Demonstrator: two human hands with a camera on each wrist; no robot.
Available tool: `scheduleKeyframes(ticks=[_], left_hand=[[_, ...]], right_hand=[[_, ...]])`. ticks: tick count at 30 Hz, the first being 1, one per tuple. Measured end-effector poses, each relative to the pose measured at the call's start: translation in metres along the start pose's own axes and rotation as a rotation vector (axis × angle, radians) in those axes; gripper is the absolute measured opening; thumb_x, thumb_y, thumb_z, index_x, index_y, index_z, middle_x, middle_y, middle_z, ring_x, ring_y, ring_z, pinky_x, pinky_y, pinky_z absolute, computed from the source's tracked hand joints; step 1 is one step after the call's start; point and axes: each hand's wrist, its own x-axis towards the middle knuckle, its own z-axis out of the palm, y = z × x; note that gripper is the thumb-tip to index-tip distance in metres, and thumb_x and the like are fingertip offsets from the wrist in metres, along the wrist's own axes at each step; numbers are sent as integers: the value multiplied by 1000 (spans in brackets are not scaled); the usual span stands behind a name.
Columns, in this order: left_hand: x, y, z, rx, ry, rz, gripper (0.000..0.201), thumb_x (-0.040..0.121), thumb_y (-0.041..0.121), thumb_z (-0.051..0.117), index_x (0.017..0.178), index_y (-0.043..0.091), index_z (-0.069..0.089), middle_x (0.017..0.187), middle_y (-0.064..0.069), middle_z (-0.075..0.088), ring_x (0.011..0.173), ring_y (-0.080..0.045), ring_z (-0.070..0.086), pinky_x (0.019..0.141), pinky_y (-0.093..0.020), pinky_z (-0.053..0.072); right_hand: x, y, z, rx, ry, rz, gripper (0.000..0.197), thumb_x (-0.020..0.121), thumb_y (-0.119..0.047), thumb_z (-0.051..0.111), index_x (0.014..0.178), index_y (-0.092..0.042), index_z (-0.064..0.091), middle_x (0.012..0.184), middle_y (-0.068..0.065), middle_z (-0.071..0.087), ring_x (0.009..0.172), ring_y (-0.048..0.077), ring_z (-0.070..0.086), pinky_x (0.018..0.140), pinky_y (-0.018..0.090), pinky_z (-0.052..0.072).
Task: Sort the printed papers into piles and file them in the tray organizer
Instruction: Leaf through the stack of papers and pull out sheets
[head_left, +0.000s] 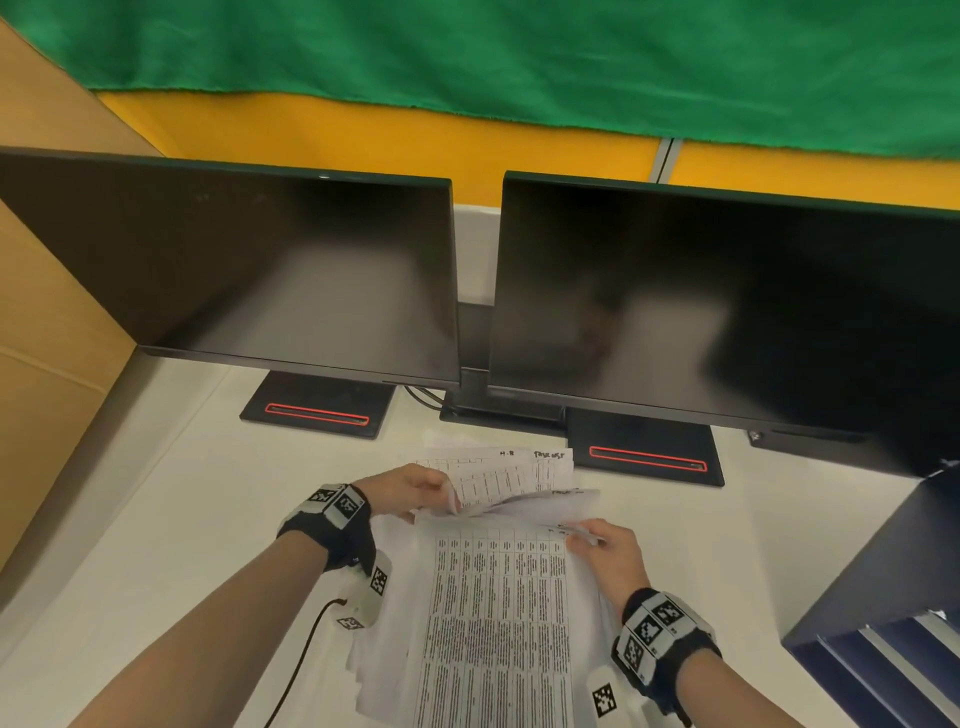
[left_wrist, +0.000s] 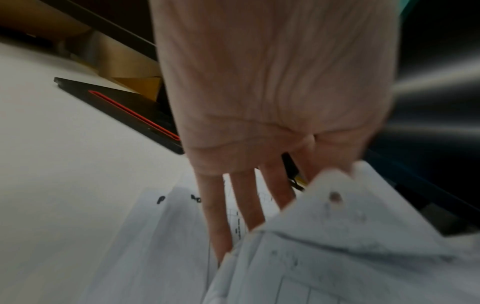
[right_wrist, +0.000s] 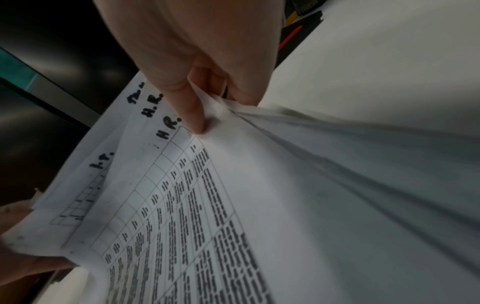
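Note:
A stack of printed papers (head_left: 498, 623) with dense tables lies on the white desk (head_left: 156, 519) in front of me. My left hand (head_left: 441, 493) grips the far left corner of several lifted sheets (head_left: 509, 478), which curl up off the stack. In the left wrist view its fingers (left_wrist: 244, 205) run straight behind those sheets (left_wrist: 337, 257). My right hand (head_left: 587, 538) pinches the far right corner of the top sheet, thumb (right_wrist: 192, 111) on the paper (right_wrist: 259, 205). Handwritten marks "H.R." and "I.T." show on the top margins. The dark blue tray organizer (head_left: 883, 571) stands at the right.
Two dark monitors (head_left: 234, 270) (head_left: 727, 312) stand just behind the papers, their black bases (head_left: 317, 410) (head_left: 649, 457) on the desk. A cardboard panel (head_left: 52, 338) walls off the left side. A black cable (head_left: 306, 649) hangs from my left wrist.

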Motion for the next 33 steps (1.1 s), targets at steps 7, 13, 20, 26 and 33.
scheduleKeyframes(ticks=[7,13,20,26,33], left_hand=[[18,4,-5,-269,375,-153,47,100,39,30,75,7,54,98,-15,62,85,-30,64,79,-37,56],[36,-11,2,342,354,-105,34,92,17,53,125,12,52,136,-7,49,124,-26,47,102,-34,40],[30,-10,-15,583,375,-65,25,89,15,57,112,13,65,122,-6,61,109,-26,57,91,-30,44],[12,13,-34,243,255,64,21,94,17,53,107,11,68,103,-1,66,97,-17,60,81,-25,43],[2,31,-32,104,113,-99,26,99,30,42,110,21,63,111,4,65,105,-18,57,91,-37,44]], right_hand=[[-8,-5,-7,32,-22,-45,25,79,5,65,83,-17,78,94,0,74,98,17,65,98,36,47],[-13,-5,-12,-23,-61,-60,26,75,4,70,78,-20,79,89,-9,75,96,10,65,99,32,46],[-15,-14,-11,-171,-51,-154,26,73,3,72,76,-23,78,81,-14,69,85,-1,62,85,14,46],[-13,-23,-10,-138,-150,-197,33,75,13,64,78,-17,77,86,-10,71,81,-12,62,76,2,45],[-10,-30,4,-183,-194,-254,36,77,11,63,75,-22,76,85,-9,72,82,-9,63,74,-1,42]])
